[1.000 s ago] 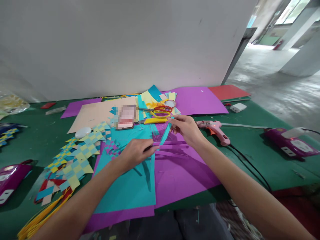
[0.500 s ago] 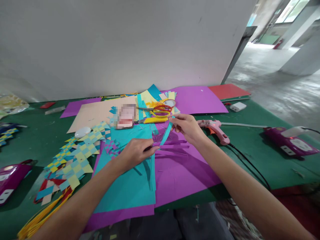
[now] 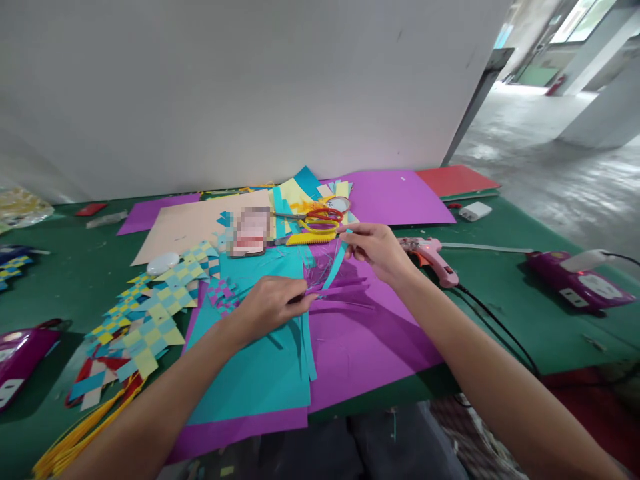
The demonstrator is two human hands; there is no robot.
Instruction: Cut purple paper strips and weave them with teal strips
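My left hand [image 3: 280, 301] is closed in a pinch on a small bunch of purple paper strips [image 3: 345, 291], whose loose ends fan out to the right. Between the thumb and fingers of my right hand [image 3: 373, 250] is the upper end of a turquoise paper strip [image 3: 336, 265]. That strip slants down to the purple strips at my left fingertips; whether it passes over or under them I cannot tell. Turquoise sheets [image 3: 245, 393] lie beneath my left hand, on top of purple sheets [image 3: 370, 360]. A small purple-and-turquoise woven piece [image 3: 223, 293] rests left of that hand.
Scissors [image 3: 323, 217] and a yellow-handled cutter [image 3: 310, 238] lie beyond my hands, beside a phone [image 3: 253, 230]. At right are a pink glue gun [image 3: 433, 257] with its cord and a purple power strip [image 3: 583, 280]. Checkered woven pieces [image 3: 165, 300] and yellow tassels [image 3: 85, 433] spread at left.
Both hands keep their grips. My right hand's fingers have shifted slightly, and the turquoise strip has tilted a little. The view has moved slightly.
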